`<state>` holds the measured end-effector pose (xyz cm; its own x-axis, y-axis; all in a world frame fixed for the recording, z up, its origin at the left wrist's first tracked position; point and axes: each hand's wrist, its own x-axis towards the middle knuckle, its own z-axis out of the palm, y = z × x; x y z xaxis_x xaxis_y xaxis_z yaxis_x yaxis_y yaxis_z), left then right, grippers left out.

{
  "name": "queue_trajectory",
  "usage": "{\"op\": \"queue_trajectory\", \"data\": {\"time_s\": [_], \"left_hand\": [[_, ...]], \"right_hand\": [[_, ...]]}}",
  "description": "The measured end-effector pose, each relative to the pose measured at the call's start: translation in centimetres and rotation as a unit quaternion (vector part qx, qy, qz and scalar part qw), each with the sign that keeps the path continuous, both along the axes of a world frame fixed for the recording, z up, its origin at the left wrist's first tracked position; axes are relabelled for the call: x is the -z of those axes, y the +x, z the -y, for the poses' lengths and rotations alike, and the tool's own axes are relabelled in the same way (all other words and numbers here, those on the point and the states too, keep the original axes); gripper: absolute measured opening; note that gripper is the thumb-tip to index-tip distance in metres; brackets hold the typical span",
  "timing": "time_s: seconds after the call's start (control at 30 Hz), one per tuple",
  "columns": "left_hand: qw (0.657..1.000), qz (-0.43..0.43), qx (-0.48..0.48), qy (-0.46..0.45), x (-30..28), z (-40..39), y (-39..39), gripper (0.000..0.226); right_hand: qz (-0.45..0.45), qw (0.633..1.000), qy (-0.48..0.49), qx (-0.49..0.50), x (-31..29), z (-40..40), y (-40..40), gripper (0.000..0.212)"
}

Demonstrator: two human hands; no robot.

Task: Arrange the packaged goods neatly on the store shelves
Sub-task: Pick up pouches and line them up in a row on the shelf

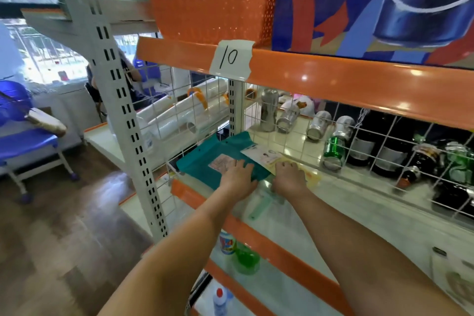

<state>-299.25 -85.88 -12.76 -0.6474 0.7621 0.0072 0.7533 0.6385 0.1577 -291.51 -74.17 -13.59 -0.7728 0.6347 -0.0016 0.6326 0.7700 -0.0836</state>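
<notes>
On the cream shelf with the orange front lip (230, 220), a flat teal plastic packet with a pale label (205, 161) lies against the white wire-grid back (295, 141), and a pale yellow flat packet (307, 174) lies just right of it. The left hand (237, 179) presses on the teal packet with its fingers straight and slightly spread; the right hand (288, 178) rests flat on the yellow one, fingers likewise extended. Both packets look placed and are being squared up. A translucent green-striped packet (261, 206) nearer the lip looks unsorted, so work remains.
</notes>
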Motion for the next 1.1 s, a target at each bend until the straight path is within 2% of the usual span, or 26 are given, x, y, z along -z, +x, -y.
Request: {"op": "queue_trajectory", "data": {"time_s": [0.23, 0.6, 0.77, 0.97, 1.1], "left_hand": [[1.000, -0.008, 0.011, -0.017, 1.7, -2.6, -2.5, 0.054], [0.997, -0.016, 0.074, -0.015, 2.6, -2.4, -8.3, 0.054], [0.991, -0.011, 0.133, -0.007, 2.7, -2.6, -9.9, 0.052], [0.984, -0.006, 0.177, 0.038, 2.5, -2.4, -11.3, 0.039], [0.981, 0.005, 0.181, 0.064, 2.3, -2.6, -11.6, 0.033]], "right_hand": [[0.022, 0.999, -0.023, 0.035, 1.6, -1.7, -1.8, 0.049], [0.071, 0.993, 0.018, 0.098, 1.9, -2.0, -5.4, 0.045], [0.050, 0.991, 0.031, 0.121, 1.6, -2.2, -6.4, 0.031], [0.042, 0.985, 0.053, 0.157, -0.1, -1.4, -6.5, 0.028], [-0.010, 0.978, 0.043, 0.205, -1.4, -0.2, -5.7, 0.025]]}}
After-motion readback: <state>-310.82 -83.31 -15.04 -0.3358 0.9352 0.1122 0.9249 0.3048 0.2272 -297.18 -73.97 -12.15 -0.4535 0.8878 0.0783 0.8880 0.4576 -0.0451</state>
